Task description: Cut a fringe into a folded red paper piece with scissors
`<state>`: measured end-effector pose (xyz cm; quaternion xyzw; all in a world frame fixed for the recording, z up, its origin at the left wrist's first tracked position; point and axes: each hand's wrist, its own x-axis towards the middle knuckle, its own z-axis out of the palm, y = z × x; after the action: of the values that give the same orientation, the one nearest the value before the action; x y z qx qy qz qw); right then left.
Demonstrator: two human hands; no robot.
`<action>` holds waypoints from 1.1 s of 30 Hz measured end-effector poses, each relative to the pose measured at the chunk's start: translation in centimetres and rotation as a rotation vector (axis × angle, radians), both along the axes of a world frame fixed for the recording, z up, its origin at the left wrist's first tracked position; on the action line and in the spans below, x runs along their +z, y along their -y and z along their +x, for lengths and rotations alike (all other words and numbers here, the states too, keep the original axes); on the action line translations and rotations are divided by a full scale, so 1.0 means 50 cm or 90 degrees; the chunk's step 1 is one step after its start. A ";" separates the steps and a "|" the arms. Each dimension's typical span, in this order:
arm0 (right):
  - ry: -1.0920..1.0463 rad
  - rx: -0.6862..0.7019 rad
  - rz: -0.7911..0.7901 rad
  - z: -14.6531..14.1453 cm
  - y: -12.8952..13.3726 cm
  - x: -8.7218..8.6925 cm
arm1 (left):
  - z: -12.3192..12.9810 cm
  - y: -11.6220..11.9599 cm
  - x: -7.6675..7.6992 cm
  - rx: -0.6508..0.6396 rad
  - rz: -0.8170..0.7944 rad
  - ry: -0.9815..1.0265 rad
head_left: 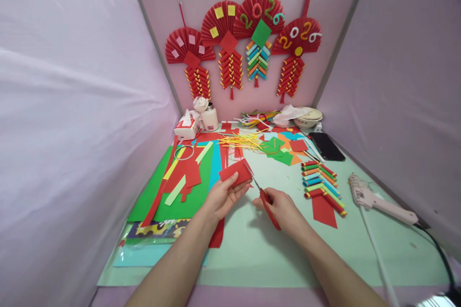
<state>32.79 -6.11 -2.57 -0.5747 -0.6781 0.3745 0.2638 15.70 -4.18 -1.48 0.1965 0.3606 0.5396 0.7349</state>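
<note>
My left hand (225, 197) pinches a piece of red paper (237, 171) above the middle of the table, thumb on top and fingers beneath. Red-handled scissors (268, 208) are in my right hand (283, 208), its fingers wrapped round the handles. Their blades point up and left and lie at the right edge of the red paper. To the right of my right hand, a string of coloured paper rolls (322, 182) lies on the table with a red paper piece (324, 210) at its lower end.
Coloured sheets (151, 201) and strips cover the left side. Behind are yellow strips (241, 141), a tissue box (187, 127) and a bowl (309, 116). At right lie a phone (327, 146) and a glue gun (378, 201) with its cord. Red fan decorations (258, 14) hang on the back wall.
</note>
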 end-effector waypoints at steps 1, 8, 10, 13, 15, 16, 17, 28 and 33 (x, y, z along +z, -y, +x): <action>0.003 -0.002 -0.001 0.000 0.000 0.001 | 0.000 0.000 0.000 0.000 0.000 0.000; 0.011 -0.005 0.007 0.005 0.001 0.004 | 0.000 0.001 0.002 -0.004 -0.001 0.002; 0.011 -0.007 0.009 0.006 0.001 0.004 | 0.000 0.001 0.002 -0.002 0.000 0.002; 0.012 -0.009 0.009 0.007 0.000 0.002 | 0.001 0.001 0.003 -0.005 0.003 0.004; 0.014 -0.011 0.010 0.007 -0.001 0.002 | 0.001 0.001 0.003 -0.008 0.006 0.007; 0.015 -0.012 0.010 0.007 -0.001 0.002 | 0.001 0.001 0.004 -0.009 0.007 0.008; 0.015 -0.013 0.008 0.006 -0.001 0.002 | 0.001 0.001 0.005 -0.008 0.006 0.008; -0.052 0.058 -0.073 0.009 0.005 0.013 | 0.000 -0.005 0.007 0.058 0.003 0.004; -0.022 0.048 -0.064 0.008 0.008 0.019 | -0.006 -0.011 0.002 0.085 0.011 0.022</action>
<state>33.18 -6.49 -1.65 -0.5549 -0.6747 0.4279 0.2319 15.41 -3.62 -1.37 0.1691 0.3554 0.5942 0.7015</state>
